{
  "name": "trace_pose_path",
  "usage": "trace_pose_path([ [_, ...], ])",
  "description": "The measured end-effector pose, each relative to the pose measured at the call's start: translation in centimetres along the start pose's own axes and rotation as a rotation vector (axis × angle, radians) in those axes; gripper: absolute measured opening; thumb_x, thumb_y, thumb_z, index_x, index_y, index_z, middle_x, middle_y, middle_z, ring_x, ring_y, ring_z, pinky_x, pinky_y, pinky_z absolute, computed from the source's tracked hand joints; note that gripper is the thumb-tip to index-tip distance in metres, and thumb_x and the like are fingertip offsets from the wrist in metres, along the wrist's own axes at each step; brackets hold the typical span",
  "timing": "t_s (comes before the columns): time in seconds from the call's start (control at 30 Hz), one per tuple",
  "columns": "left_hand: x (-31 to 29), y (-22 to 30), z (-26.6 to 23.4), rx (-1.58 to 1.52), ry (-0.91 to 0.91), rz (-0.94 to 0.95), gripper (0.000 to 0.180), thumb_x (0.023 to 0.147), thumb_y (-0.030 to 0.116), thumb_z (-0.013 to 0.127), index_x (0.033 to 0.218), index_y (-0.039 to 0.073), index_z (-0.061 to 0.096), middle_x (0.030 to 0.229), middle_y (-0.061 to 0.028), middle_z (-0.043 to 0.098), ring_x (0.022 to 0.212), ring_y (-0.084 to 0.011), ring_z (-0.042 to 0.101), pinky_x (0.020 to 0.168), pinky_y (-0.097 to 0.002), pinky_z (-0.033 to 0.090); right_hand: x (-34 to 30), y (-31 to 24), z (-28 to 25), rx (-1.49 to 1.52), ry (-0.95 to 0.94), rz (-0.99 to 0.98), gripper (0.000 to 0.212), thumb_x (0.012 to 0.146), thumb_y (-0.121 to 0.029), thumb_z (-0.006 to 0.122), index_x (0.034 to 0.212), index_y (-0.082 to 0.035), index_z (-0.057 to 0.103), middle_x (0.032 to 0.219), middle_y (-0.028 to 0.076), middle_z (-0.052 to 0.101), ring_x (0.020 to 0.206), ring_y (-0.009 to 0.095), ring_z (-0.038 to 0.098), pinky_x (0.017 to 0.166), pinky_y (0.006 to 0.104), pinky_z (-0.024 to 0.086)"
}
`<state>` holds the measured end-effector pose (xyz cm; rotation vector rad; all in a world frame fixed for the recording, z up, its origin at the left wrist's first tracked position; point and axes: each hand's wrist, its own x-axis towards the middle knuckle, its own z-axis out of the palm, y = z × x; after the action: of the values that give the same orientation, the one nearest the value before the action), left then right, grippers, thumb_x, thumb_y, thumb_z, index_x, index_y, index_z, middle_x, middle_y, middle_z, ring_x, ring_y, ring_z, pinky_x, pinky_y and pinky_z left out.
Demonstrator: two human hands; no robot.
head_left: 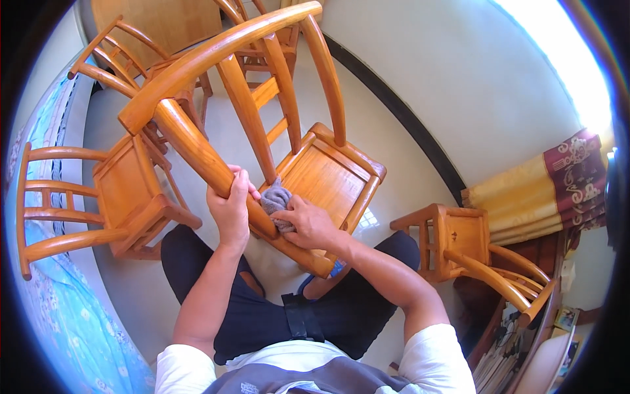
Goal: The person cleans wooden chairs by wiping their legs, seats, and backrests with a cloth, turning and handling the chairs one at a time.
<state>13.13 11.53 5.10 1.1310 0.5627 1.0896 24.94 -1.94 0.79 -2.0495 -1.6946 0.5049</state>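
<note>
Left hand: left hand was closed around the round leg of the tilted wooden armchair, fingers wrapped over it.
Right hand: right hand lay partly curled, pressing a grey cloth against the same leg, just beside the left hand.
Chair position: armchair was tipped toward the person, its lower end near the lap, seat facing up and away, curved top rail highest in view.
Risk, grip: judged that if the left hand slackened, the chair could roll or drop onto the legs, since only that hand steadied it.
Risk, cloth: cloth was small and bunched; fingers could slide off it onto bare wood.
Risk, crowding: a second chair stood close at left, another chair at right; a swing of the held one could knock either.
Floor: pale, glossy tile floor with a dark border strip.
Room, left: blue patterned fabric along the edge.
Room, right: striped yellow and maroon curtain; stacked books low at right.
</note>
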Motion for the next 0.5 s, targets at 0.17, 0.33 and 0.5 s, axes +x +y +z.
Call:
trace_pose_path([
  [0.17, 0.0, 0.3, 0.2, -0.005, 0.021, -0.013, 0.014, 0.096, 0.012, 0.057, 0.105, 0.002, 0.052, 0.071, -0.0055, 0.055, 0.061, -0.0128, 0.055, 0.06, -0.0277, 0.05, 1.2, 2.1, -1.0, -0.229, 0.109, -0.193, 0.035, 0.068, -0.021, 0.071, 0.103, -0.019, 0.073, 0.123, 0.013, 0.057, 0.118, 0.031, 0.05, 0.099, 0.0401, 0.041],
  [0.33, -0.2, 0.6, 0.2, -0.038, -0.014, 0.01, 0.016, 0.095, 0.011, 0.06, 0.104, 0.0, 0.053, 0.075, -0.005, 0.055, 0.062, -0.0127, 0.057, 0.06, -0.0257, 0.049, 4.2, 6.3, -4.6, -0.681, 0.168, -0.083, 0.018, 0.074, -0.017, 0.061, 0.078, -0.009, 0.076, 0.129, 0.013, 0.058, 0.126, 0.029, 0.045, 0.107, 0.0428, 0.033],
  [0.5, -0.1, 0.2, 0.2, -0.046, -0.019, -0.004, 0.014, 0.095, 0.01, 0.059, 0.104, 0.001, 0.053, 0.074, -0.0052, 0.055, 0.062, -0.0126, 0.056, 0.061, -0.0266, 0.05, 4.4, 12.4, -7.0, -0.441, 0.344, 0.292, 0.024, 0.078, -0.008, 0.065, 0.101, -0.014, 0.071, 0.104, 0.012, 0.066, 0.105, 0.034, 0.06, 0.086, 0.0426, 0.051],
])
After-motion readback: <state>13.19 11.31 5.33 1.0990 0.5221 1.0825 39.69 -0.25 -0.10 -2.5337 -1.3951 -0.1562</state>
